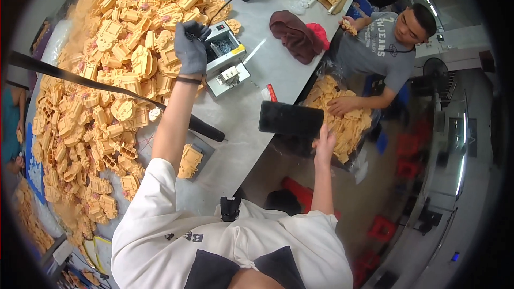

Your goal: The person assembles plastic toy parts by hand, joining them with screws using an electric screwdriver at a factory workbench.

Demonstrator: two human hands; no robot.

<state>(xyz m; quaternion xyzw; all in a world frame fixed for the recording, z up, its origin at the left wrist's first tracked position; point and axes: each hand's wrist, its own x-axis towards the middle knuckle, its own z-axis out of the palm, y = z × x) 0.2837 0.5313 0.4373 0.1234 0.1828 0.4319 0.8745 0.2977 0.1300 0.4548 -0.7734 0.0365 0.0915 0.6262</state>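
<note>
My left hand (190,51), in a grey glove with dark fingertips, is raised beside a small grey screw feeder (218,61). Its fingers are curled in, and what they hold, if anything, is hidden. Small metal bits lie in the feeder's open tray. Past the table's right edge, my right hand (324,147) is bare and grips a black smartphone (290,119) by its right end, the dark face showing. A yellow plastic part (190,161) sits on a grey plate (205,155) near my left forearm.
A large heap of yellow plastic parts (107,91) covers the table's left. A black bar (118,88) crosses above it. Dark red cloth (295,36) lies at the far edge. To the right, a co-worker (380,43) reaches into a bag of yellow parts (350,128).
</note>
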